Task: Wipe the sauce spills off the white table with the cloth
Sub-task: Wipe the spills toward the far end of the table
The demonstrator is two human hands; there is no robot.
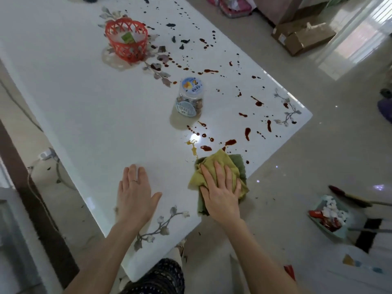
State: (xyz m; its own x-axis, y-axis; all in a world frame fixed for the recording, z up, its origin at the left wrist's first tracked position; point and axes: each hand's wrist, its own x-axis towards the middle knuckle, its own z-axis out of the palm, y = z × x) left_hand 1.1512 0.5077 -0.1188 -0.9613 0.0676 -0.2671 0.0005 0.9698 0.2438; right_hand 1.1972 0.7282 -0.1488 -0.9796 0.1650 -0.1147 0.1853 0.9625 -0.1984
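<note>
- Pressing down on one cloth [220, 160]: right hand [220, 194], fingers straight, palm flat on top, no grip curled round it.
- Cloth: yellow-green over darker green, bunched, at the worktop [84, 102] near right edge.
- Left hand [135, 194]: flat on bare white surface, fingers straight, no grip on anything; one ring [134, 181].
- Sauce spills [230, 142]: too many to count; red-brown drops and streaks from just beyond the cloth to the far end, which is cut off.
- One clear jar [188, 98], blue lid, upright mid-worktop; contents hard to make out.
- One red lattice basket [127, 42], far left; packet [127, 37] inside, label unreadable.
- Floor, right: one cardboard box [301, 37], one dustpan [327, 217] of rubbish.
</note>
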